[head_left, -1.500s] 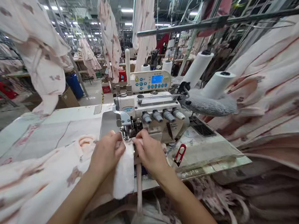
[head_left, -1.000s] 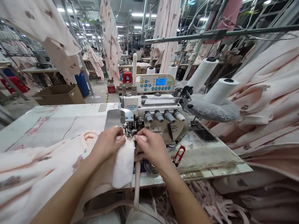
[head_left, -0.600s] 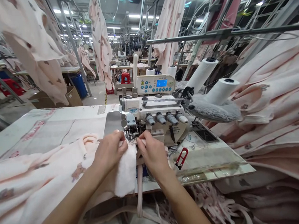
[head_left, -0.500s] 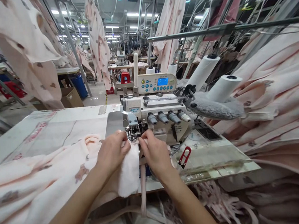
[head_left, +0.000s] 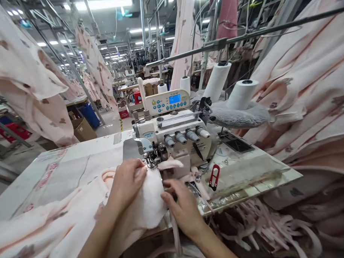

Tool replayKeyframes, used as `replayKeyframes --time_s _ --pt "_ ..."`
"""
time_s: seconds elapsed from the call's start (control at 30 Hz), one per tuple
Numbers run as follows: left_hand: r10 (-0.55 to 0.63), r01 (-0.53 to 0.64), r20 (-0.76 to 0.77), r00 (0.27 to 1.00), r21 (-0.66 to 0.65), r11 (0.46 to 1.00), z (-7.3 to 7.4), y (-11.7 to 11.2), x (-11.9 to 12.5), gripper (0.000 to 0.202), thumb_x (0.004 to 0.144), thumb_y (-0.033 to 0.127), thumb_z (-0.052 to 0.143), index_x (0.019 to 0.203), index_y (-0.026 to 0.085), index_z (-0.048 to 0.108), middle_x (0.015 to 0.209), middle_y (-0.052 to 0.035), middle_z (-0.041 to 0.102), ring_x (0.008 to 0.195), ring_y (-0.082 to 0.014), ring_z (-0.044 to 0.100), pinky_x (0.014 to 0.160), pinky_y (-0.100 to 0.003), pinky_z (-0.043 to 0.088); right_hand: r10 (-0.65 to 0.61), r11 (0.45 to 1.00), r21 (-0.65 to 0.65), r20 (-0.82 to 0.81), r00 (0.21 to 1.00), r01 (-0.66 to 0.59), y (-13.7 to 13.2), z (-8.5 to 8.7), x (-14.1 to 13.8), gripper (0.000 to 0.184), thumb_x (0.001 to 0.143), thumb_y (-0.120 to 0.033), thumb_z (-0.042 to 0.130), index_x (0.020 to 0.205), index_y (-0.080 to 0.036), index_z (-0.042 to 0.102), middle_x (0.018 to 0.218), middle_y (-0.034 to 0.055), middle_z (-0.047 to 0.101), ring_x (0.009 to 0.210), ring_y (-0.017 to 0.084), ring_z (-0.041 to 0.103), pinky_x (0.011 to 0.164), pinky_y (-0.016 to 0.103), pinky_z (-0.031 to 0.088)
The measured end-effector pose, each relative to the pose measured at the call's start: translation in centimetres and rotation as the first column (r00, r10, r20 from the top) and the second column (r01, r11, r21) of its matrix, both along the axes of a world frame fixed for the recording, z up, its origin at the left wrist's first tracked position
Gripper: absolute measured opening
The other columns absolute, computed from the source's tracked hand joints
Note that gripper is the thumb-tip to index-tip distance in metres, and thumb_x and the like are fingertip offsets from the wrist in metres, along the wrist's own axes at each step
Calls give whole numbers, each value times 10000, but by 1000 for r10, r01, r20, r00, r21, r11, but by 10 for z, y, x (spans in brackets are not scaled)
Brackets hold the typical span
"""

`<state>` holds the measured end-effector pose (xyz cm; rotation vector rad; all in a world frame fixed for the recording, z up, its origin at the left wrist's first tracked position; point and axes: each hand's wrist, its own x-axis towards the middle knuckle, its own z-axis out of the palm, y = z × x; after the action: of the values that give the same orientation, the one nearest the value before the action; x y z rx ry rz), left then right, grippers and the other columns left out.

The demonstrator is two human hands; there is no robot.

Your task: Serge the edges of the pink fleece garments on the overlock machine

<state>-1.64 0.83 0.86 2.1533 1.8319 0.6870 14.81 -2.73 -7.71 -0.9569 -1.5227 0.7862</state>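
While the left hand (head_left: 126, 182) holds the pink garment (head_left: 53, 219), the right hand (head_left: 184, 206) sits loose below the sewing machine (head_left: 174, 136)

Well to the left of the machine, printed pieces (head_left: 52, 106) hang beyond the worktable (head_left: 102, 147). Nearer in, the garment spreads in soft folds over the tabletop, left of the machine and toward the person, and reaches up to the presser foot (head_left: 150, 160). The left hand lies just in front of that foot, thumb and fingers closed on the cloth — a white fleecy flap (head_left: 152, 200) drops from beside it.

To the right of the foot, a short pink band (head_left: 172, 164) sticks out. Below it the right hand is curled, thumb and forefinger apart, close by the flap's edge; whether it touches cannot be told. A narrow strip (head_left: 175, 234) hangs beneath that hand. Red snips (head_left: 217, 176) lie right of the machine, and many loose strips (head_left: 264, 226) hang below, farther right.

The step in hand looks like guiding the garment's edge through the machine. The next move seems to call for the right hand to take the edge — squared and flat — while the left keeps it lined up with the foot.
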Motion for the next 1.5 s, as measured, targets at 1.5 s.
replayKeyframes --time_s 1.5 --pt "-204 377 -325 924 671 638 -54 -95 8 232 842 7 532 1048 104 580 799 -64 610 818 -177 526 793 -352 372 78 993 87 95 992 -86 -38 14 12 227 863 -159 498 1013 -183 667 802 36 594 716 170 531 637 261 411"
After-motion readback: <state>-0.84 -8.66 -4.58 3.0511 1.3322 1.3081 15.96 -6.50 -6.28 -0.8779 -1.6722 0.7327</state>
